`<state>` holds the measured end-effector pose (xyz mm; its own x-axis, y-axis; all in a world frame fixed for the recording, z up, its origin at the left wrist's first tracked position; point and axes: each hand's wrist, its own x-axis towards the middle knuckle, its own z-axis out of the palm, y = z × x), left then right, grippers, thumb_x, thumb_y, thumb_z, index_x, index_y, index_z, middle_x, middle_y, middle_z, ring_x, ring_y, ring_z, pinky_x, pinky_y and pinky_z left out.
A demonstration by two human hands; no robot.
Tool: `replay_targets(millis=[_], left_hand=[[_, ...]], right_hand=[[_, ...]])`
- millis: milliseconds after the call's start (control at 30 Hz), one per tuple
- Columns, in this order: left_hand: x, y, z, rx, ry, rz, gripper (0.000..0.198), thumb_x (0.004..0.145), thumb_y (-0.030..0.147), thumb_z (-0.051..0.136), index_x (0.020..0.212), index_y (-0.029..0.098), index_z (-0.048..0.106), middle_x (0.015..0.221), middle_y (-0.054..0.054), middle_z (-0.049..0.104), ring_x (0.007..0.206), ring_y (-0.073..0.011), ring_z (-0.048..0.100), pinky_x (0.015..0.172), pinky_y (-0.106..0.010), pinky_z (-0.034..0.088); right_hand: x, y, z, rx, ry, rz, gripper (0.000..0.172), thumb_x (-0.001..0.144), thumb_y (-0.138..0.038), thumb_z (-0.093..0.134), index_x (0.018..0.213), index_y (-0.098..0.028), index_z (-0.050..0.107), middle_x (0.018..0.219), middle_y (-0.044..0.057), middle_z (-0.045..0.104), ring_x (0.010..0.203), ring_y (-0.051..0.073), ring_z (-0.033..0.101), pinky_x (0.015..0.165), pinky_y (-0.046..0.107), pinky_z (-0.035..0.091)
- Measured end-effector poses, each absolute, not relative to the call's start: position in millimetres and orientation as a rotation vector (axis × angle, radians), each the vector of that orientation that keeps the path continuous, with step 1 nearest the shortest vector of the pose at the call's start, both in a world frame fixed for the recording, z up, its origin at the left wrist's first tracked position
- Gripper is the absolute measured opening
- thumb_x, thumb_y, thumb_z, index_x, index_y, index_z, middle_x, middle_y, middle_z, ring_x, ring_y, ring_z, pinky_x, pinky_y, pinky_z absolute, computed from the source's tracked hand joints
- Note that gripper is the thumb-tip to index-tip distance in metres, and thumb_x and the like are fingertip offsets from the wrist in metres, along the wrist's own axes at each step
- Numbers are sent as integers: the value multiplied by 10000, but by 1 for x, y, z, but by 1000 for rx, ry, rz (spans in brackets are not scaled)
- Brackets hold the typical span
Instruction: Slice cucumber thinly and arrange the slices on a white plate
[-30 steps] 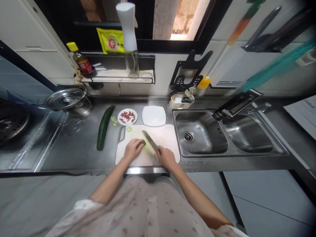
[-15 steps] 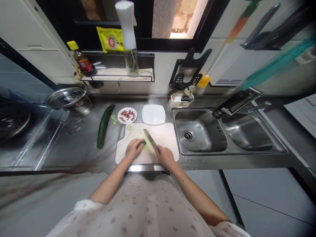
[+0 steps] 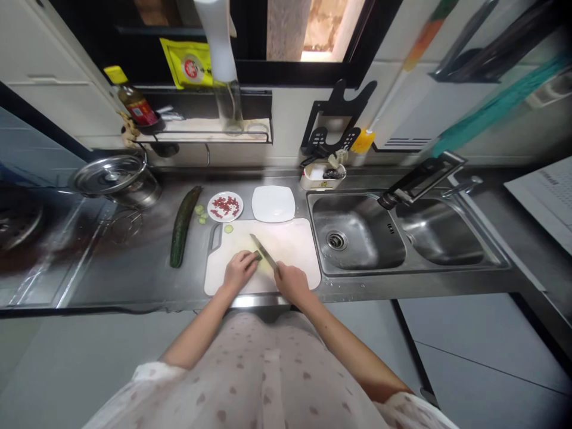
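Note:
My left hand [image 3: 239, 271] presses a short dark-green piece of cucumber [image 3: 258, 255] against the white cutting board [image 3: 297, 241]; its fingers cover most of the piece. In my right hand [image 3: 291, 282] is a kitchen knife [image 3: 263, 250], gripped by the handle. Its blade points up and left across the board, close beside the cucumber piece. Pale green bits, partly hidden by the blade, lie under it. One round cucumber slice [image 3: 229, 229] rests near the board's top left corner.
Left of the board lies a whole cucumber [image 3: 183, 229], with several cut ends [image 3: 201, 215] beside it. Behind the board stand a plate of red diced pieces [image 3: 225, 207] and a white square plate [image 3: 273, 204]. A double sink [image 3: 357, 238] is at right, a lidded steel pot [image 3: 117, 182] at left.
The knife blade has shifted slightly closer to the cucumber piece. The whole view has moved a little with my head. Both hands keep their grips.

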<state>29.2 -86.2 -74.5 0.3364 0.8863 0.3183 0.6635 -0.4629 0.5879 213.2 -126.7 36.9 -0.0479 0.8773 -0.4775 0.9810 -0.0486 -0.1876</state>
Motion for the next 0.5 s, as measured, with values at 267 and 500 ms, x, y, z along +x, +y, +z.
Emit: replay_targets(millis=[267, 500], left_hand=[[28, -83, -74, 2231, 1391, 838, 262, 895, 283, 525, 1117, 237, 657, 948, -49, 634, 851, -152, 581, 762, -268, 474], [27, -82, -76, 2258, 1371, 835, 271, 898, 277, 518, 1130, 248, 656, 945, -52, 624, 851, -153, 572, 761, -272, 470]], right_hand=[[208, -125, 35, 1999, 2030, -731, 253, 965, -272, 332, 1055, -197, 556, 897, 89, 680, 843, 197, 640, 674, 264, 372], [205, -124, 32, 1981, 2036, -727, 252, 956, -255, 337, 1058, -188, 558, 888, 100, 686, 847, 212, 647, 668, 274, 390]])
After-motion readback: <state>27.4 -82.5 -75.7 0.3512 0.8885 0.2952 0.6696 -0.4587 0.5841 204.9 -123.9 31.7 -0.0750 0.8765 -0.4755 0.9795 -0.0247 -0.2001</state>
